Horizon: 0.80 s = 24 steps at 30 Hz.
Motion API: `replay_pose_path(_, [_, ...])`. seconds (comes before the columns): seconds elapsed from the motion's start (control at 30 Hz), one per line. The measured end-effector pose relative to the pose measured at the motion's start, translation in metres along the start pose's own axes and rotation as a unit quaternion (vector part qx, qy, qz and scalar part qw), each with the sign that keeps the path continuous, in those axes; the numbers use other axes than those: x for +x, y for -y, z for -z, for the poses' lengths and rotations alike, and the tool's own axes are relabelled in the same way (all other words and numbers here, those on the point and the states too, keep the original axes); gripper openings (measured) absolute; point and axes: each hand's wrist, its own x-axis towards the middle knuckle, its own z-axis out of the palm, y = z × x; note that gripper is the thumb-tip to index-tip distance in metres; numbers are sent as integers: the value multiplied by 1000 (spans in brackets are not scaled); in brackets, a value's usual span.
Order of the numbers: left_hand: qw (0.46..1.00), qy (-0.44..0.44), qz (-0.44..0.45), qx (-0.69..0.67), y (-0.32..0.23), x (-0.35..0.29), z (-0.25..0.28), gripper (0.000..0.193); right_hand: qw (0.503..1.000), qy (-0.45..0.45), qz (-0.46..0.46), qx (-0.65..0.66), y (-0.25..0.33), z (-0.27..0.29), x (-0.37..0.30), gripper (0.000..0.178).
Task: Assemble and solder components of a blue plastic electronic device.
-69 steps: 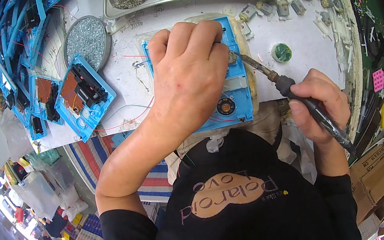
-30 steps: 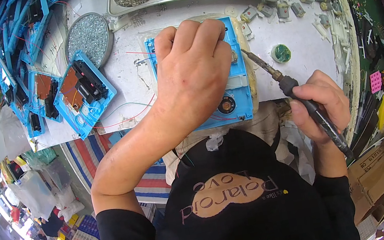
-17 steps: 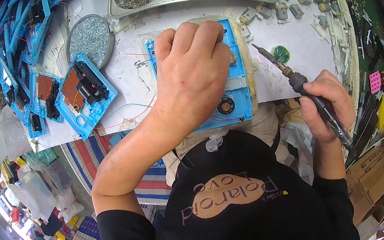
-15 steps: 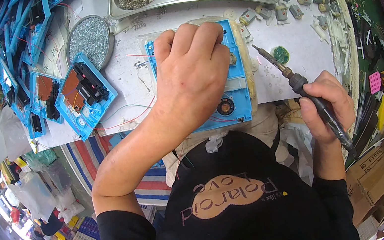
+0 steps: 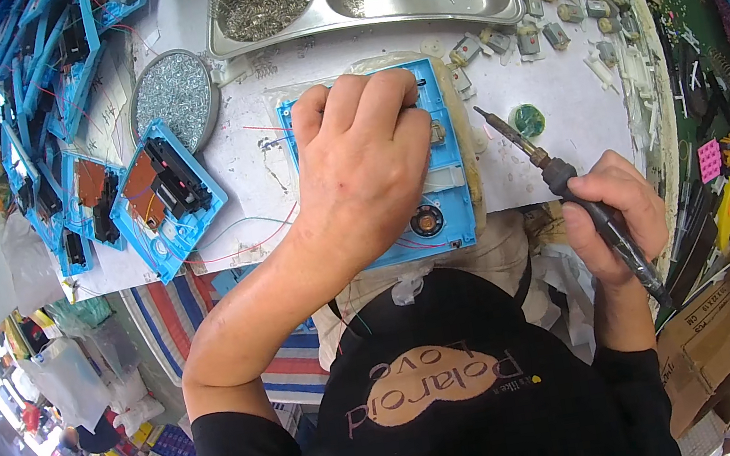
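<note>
A blue plastic casing (image 5: 455, 231) lies open side up on the table in front of me, with a round black speaker (image 5: 427, 220) near its lower right corner. Across it bends my left hand (image 5: 363, 157), knuckles up and fingers curled down into the casing. Those fingertips are hidden, so whatever they pinch cannot be made out. My right hand (image 5: 618, 212) grips a soldering iron (image 5: 559, 173) by its black handle. Its tip points up and left, to the right of the casing and apart from it. Thin red and green wires trail left from the casing.
More blue casings (image 5: 164, 198) with wires are piled at left, beside a round dish (image 5: 219, 108) of small clear pieces. A steel tray (image 5: 513, 14) with springs stands at the back. Small motors (image 5: 556, 35) lie at right; a green round piece (image 5: 527, 120) sits near the iron.
The whole view has shifted slightly, so the tray and casing sit lower in the picture. Both hands keep nearly the same pose, the left over the casing, the right holding the soldering iron.
</note>
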Motion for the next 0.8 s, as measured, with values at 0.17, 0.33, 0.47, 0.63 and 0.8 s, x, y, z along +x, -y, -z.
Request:
replay_pose_path(0.17, [998,-46,-37,-32,6,-1,5,26,1000,4,3,-3,2,0,1,28])
replay_pose_path(0.33, [978,56,-105,-171,24,-18,34,43,1000,-6,4,-1,1,4,0,29])
replay_pose_path(0.47, [979,58,-83,-178,24,-27,35,52,1000,3,5,3,3,-1,3,29])
replay_pose_path(0.63, [971,-59,59,-224,28,-41,34,61,1000,-3,4,0,5,-2,2,28])
replay_pose_path(0.8, [982,-68,6,-176,36,-40,25,34,1000,0,-1,0,6,-1,4,28])
